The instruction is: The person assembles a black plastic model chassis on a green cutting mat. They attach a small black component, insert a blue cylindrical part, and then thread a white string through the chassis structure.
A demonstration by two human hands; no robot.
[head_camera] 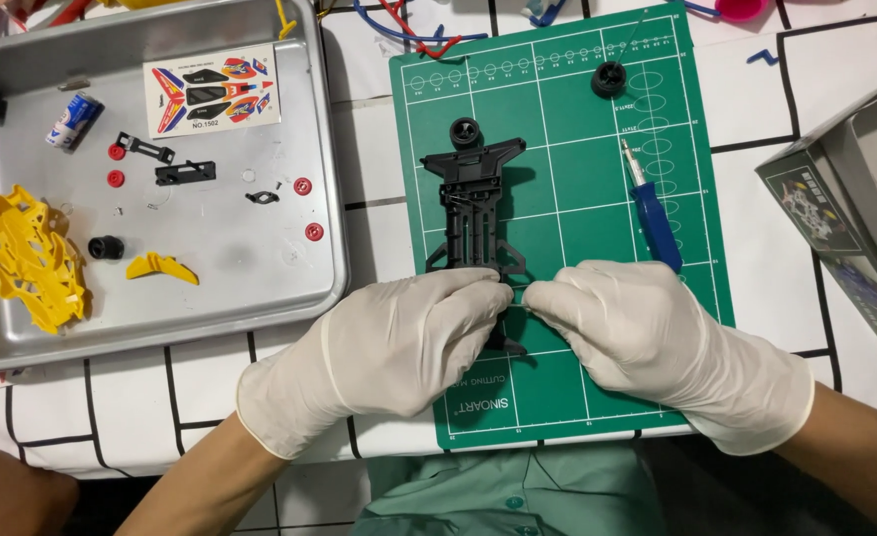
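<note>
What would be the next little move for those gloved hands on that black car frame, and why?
Probably push the small part home into the near end of the frame. Both the left hand and right hand pinch together right there, fingertips nearly touching, while the screwdriver lies unused beside them.

Illumination is bright, even and overhead, rendering the white grid-patterned table covering [786, 119] near full brightness without loss of its black lines, while the two white-gloved hands cast only short, soft shadows onto the near edge of the green cutting mat [557, 199]. The shallow grey metal tray [260, 268] shows broad, dull reflections across its floor and a brighter highlight along its rolled rim, but no hard glare. Focus is sharp from the small red parts on the tray to the mat's printed grid; straight lines bow slightly toward the picture's corners, and the near table edge falls into darker shade.
</note>
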